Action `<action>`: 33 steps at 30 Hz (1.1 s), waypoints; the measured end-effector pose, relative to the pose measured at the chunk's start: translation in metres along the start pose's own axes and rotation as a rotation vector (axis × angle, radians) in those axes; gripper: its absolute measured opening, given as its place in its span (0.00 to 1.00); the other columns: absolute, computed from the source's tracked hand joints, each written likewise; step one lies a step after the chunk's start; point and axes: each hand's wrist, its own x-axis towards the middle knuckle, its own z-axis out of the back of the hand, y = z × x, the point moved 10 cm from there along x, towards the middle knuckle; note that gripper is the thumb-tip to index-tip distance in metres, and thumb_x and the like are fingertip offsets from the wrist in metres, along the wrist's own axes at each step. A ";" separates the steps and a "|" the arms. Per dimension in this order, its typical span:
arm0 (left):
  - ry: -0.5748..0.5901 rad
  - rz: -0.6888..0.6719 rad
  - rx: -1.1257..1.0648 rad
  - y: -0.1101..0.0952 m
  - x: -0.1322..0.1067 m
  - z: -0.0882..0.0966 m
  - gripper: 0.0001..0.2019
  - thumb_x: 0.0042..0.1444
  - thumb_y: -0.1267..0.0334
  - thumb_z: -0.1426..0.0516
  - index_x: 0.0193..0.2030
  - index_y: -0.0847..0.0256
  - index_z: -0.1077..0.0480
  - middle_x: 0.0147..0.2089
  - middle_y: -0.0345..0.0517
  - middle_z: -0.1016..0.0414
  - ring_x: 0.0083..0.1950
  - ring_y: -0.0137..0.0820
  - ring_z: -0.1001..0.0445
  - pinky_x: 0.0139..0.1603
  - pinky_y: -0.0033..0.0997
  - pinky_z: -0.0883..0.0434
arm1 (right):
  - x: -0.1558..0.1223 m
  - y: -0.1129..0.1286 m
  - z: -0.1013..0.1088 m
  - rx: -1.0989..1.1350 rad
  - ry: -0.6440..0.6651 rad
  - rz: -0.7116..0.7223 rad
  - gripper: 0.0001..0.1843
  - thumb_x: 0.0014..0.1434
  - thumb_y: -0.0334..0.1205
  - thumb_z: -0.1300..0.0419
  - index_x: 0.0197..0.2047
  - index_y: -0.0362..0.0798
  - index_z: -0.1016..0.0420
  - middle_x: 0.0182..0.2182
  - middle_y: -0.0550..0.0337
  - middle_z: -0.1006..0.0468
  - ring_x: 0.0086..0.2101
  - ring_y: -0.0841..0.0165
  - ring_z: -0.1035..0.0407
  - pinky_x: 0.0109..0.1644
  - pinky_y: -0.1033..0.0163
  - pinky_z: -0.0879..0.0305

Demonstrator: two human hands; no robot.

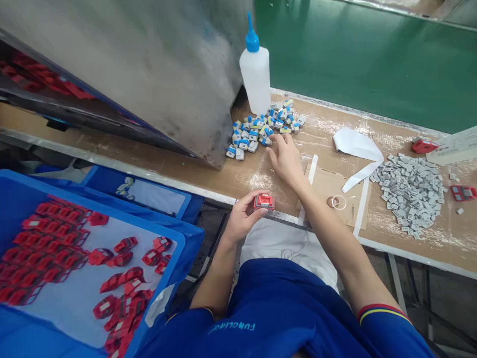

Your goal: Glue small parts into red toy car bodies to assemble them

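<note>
My left hand (244,215) is closed round a small red plastic housing (264,202), held at the near edge of the wooden bench. My right hand (284,156) reaches out over the bench to a heap of small blue, white and yellow parts (261,128). Its fingertips are at the near edge of that heap, and whether they pinch a part is hidden. A white squeeze bottle with a blue nozzle (255,69) stands just behind the heap.
A blue crate (179,238) at lower left holds several red housings (48,243). A pile of grey parts (410,191) lies at the right, with red housings (424,145) and white paper strips (357,145) near it. A slanted metal chute (149,64) rises at the left, a green wall behind.
</note>
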 end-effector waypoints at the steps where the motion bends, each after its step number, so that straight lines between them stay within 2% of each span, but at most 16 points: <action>1: -0.011 0.012 -0.003 0.000 -0.002 0.003 0.26 0.63 0.45 0.31 0.59 0.62 0.21 0.54 0.54 0.14 0.51 0.39 0.14 0.54 0.34 0.19 | 0.013 0.002 -0.010 -0.044 0.044 -0.002 0.17 0.69 0.32 0.38 0.60 0.45 0.25 0.58 0.40 0.22 0.55 0.51 0.23 0.62 0.47 0.27; 4: -0.006 0.019 -0.029 -0.002 -0.005 0.008 0.26 0.63 0.45 0.31 0.59 0.62 0.21 0.54 0.54 0.14 0.50 0.38 0.14 0.54 0.34 0.19 | 0.030 0.008 -0.024 -0.112 0.111 -0.005 0.16 0.65 0.29 0.34 0.55 0.45 0.24 0.56 0.41 0.21 0.56 0.50 0.26 0.65 0.45 0.30; 7: 0.001 0.029 -0.062 -0.002 -0.005 0.013 0.26 0.62 0.45 0.30 0.59 0.61 0.21 0.53 0.53 0.15 0.50 0.38 0.15 0.54 0.34 0.19 | 0.025 0.002 -0.019 -0.012 0.084 -0.046 0.11 0.62 0.29 0.33 0.47 0.47 0.24 0.48 0.47 0.18 0.49 0.53 0.25 0.62 0.45 0.30; 10: -0.001 0.040 -0.101 0.001 0.001 0.016 0.27 0.60 0.45 0.29 0.58 0.61 0.21 0.53 0.53 0.15 0.49 0.38 0.15 0.52 0.33 0.19 | 0.004 -0.020 -0.013 0.339 0.082 -0.171 0.09 0.61 0.39 0.29 0.41 0.49 0.26 0.35 0.59 0.19 0.37 0.63 0.27 0.49 0.54 0.27; 13: 0.010 0.015 -0.138 0.001 0.011 0.012 0.28 0.59 0.45 0.28 0.58 0.62 0.21 0.49 0.51 0.15 0.46 0.36 0.15 0.50 0.32 0.19 | -0.023 -0.037 -0.010 0.754 0.107 -0.310 0.23 0.55 0.56 0.24 0.38 0.51 0.26 0.31 0.65 0.22 0.32 0.69 0.30 0.40 0.62 0.29; 16: 0.007 -0.047 -0.197 -0.005 0.021 0.008 0.28 0.60 0.47 0.28 0.60 0.63 0.23 0.46 0.49 0.15 0.43 0.33 0.16 0.46 0.29 0.20 | -0.050 -0.041 -0.006 1.072 0.146 -0.433 0.29 0.48 0.62 0.20 0.42 0.53 0.23 0.34 0.67 0.21 0.32 0.72 0.29 0.40 0.65 0.27; 18: 0.032 -0.090 -0.238 -0.011 0.024 0.002 0.27 0.59 0.48 0.27 0.59 0.63 0.22 0.46 0.49 0.16 0.43 0.32 0.16 0.45 0.27 0.20 | -0.065 -0.035 -0.003 1.239 0.203 -0.477 0.29 0.50 0.59 0.20 0.49 0.57 0.21 0.37 0.68 0.21 0.33 0.74 0.29 0.41 0.66 0.25; 21: 0.098 -0.119 -0.275 -0.016 0.026 -0.009 0.26 0.59 0.47 0.27 0.57 0.62 0.21 0.46 0.48 0.16 0.42 0.32 0.17 0.45 0.27 0.20 | -0.082 -0.020 0.002 1.419 0.273 -0.485 0.29 0.55 0.56 0.22 0.58 0.63 0.21 0.36 0.69 0.24 0.32 0.75 0.31 0.40 0.68 0.25; 25: 0.140 -0.122 -0.334 -0.014 0.029 -0.019 0.28 0.64 0.42 0.32 0.61 0.59 0.22 0.47 0.48 0.17 0.43 0.34 0.15 0.47 0.30 0.20 | -0.095 -0.010 0.007 1.539 0.257 -0.490 0.27 0.58 0.52 0.24 0.60 0.67 0.21 0.34 0.69 0.27 0.30 0.75 0.34 0.36 0.68 0.28; 29: 0.121 -0.105 -0.277 -0.006 0.036 -0.017 0.27 0.65 0.42 0.33 0.62 0.58 0.22 0.46 0.47 0.18 0.44 0.32 0.16 0.48 0.28 0.21 | -0.103 -0.013 0.005 1.568 0.227 -0.559 0.22 0.57 0.54 0.23 0.52 0.61 0.19 0.34 0.68 0.26 0.30 0.75 0.34 0.36 0.68 0.29; 33: 0.138 -0.076 -0.217 0.000 0.038 -0.014 0.32 0.64 0.38 0.34 0.64 0.60 0.22 0.50 0.52 0.17 0.47 0.36 0.17 0.50 0.31 0.22 | -0.106 -0.021 0.009 1.487 0.160 -0.556 0.27 0.49 0.54 0.18 0.48 0.58 0.22 0.36 0.65 0.21 0.35 0.72 0.29 0.37 0.67 0.29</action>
